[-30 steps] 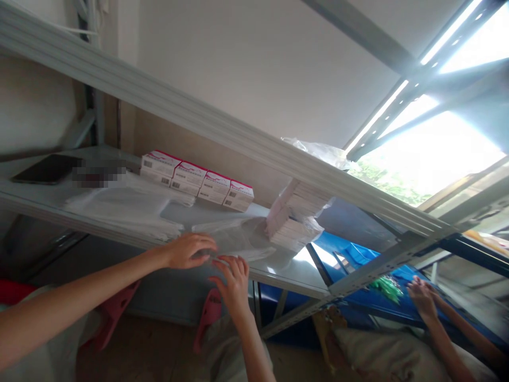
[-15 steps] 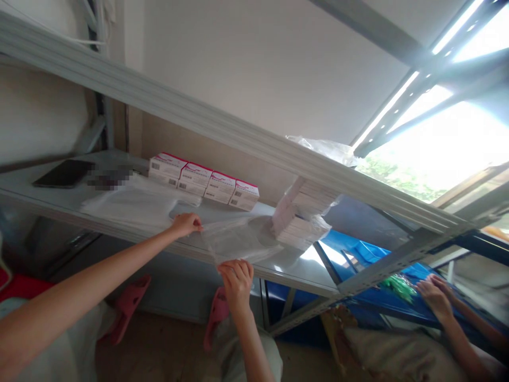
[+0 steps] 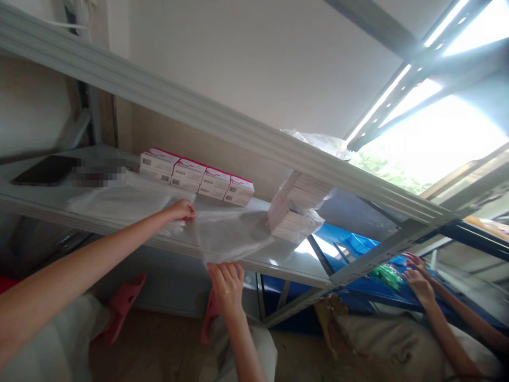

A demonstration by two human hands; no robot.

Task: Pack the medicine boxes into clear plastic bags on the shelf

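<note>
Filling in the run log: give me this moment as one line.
left hand: pinching clear plastic bag on shelf | right hand: gripping bag's front edge | behind: row of boxes

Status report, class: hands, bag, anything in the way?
Left hand and right hand each pinch the clear bag, held over the shelf. Boxes behind, apart.

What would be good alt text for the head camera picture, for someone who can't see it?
A person's left hand and right hand each grip an edge of a clear plastic bag and hold it spread over the front of a grey metal shelf. Behind it sit a row of white-and-pink boxes; at far right, another person's hands reach toward a blue bin.
</note>
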